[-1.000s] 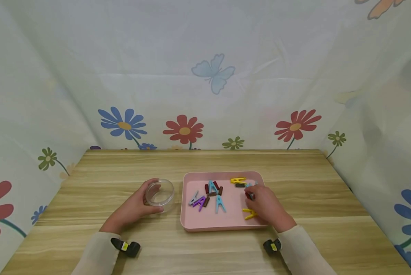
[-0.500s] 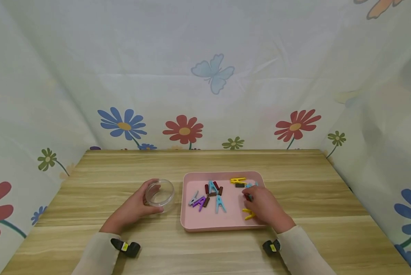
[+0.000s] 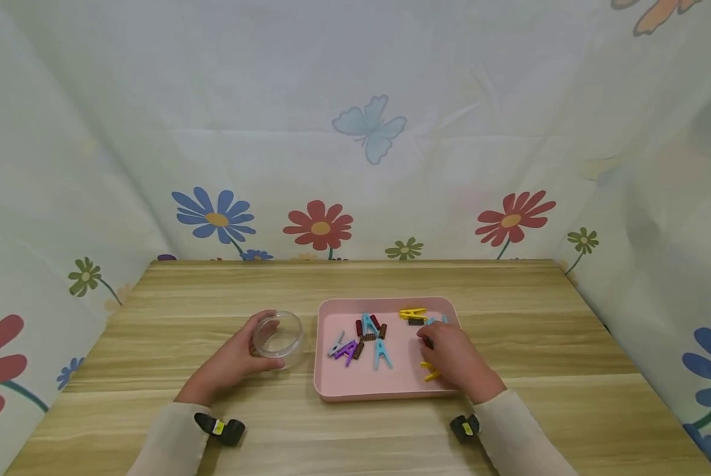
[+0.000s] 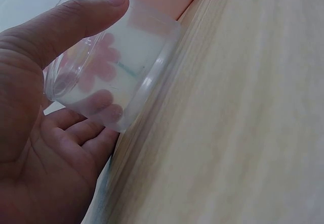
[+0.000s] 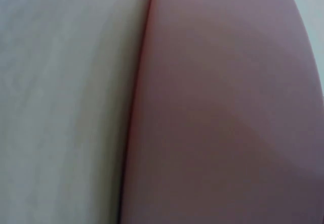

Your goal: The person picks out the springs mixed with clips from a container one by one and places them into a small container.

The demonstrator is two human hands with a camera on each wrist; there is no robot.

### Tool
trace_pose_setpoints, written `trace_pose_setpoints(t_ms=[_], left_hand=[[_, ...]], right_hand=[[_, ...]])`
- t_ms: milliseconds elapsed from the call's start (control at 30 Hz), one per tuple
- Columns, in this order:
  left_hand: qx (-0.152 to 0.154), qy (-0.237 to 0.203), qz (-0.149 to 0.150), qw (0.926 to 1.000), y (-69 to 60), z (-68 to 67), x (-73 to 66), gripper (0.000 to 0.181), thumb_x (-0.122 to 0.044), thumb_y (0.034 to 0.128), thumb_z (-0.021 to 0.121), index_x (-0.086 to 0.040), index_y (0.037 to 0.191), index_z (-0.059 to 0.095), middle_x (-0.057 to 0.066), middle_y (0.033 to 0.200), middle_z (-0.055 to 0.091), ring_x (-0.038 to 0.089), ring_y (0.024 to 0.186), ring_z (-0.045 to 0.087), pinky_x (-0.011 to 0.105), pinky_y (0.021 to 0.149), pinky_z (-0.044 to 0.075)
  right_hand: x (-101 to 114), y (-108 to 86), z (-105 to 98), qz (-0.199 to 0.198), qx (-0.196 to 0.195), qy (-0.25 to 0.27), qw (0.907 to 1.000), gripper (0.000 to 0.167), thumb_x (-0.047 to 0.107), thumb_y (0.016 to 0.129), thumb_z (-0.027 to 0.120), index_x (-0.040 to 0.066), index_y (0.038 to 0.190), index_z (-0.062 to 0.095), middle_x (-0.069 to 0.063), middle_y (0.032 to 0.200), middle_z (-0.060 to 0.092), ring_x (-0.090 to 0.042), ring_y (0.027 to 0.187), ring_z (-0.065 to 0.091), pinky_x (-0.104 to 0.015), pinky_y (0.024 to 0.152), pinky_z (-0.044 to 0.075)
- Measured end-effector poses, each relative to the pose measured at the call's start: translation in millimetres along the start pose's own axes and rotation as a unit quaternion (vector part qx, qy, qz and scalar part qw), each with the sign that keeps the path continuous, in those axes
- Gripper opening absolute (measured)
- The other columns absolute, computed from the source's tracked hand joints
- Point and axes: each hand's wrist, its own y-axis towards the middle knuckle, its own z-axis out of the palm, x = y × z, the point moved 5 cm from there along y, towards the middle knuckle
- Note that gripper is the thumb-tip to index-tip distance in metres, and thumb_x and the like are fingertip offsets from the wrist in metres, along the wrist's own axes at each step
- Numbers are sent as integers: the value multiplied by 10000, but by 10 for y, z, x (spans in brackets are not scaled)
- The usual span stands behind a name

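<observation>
My left hand holds a clear round jar on the table, left of the pink tray. Its thumb lies along one side, with fingers round the other; the jar's mouth is uncovered. My right hand reaches over the tray's right side. Its bent fingers pinch a small dark piece, mostly hidden by the hand. Near that hand lie yellow clothespins, a ribbed black piece and a partly covered light blue clothespin. The right wrist view shows only the tray's side and the table.
The pink tray has a raised rim. In its left half lie light blue clothespins, a purple clothespin, a grey clothespin and several small dark red and brown pieces. Behind the wooden table hangs a flowered cloth.
My right hand has shifted slightly left within the tray, the small dark piece moving with its fingers. The left hand and jar stay in place.
</observation>
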Motion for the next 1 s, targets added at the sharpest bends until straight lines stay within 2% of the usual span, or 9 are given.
trace_pose_setpoints(t_ms=[200,433,767,1000], left_hand=[[38,-70,-19,10000,36,58,39,922,-371,738,835,-297,1460,267,127,1531,394,345,1431,336,592,1135,279],[0,-173,-178,9997,34,62,32,937,-375,717,849,-323,1452,270,101,1536,390,321,1440,328,580,1147,271],[-43,-184,-246,9995,32,35,45,946,-384,708,854,-337,1450,270,96,1537,389,325,1442,323,589,1150,256],[-94,-130,-264,9995,28,8,85,952,-419,698,852,-348,1449,271,90,1538,390,329,1444,317,603,1146,248]], right_hand=[[-19,3,-21,32,44,-392,9992,58,98,894,665,64,920,704,5,737,537,-147,679,452,-255,621,398],[-36,56,-32,123,231,-615,9978,68,98,898,659,77,834,668,-5,720,509,-160,668,444,-277,631,388],[-18,125,-26,470,585,-540,9957,87,130,887,688,62,941,692,-8,792,579,-162,708,492,-279,649,449],[4,156,14,582,656,-427,9952,93,110,878,684,61,956,701,-6,800,577,-160,725,487,-268,642,433]])
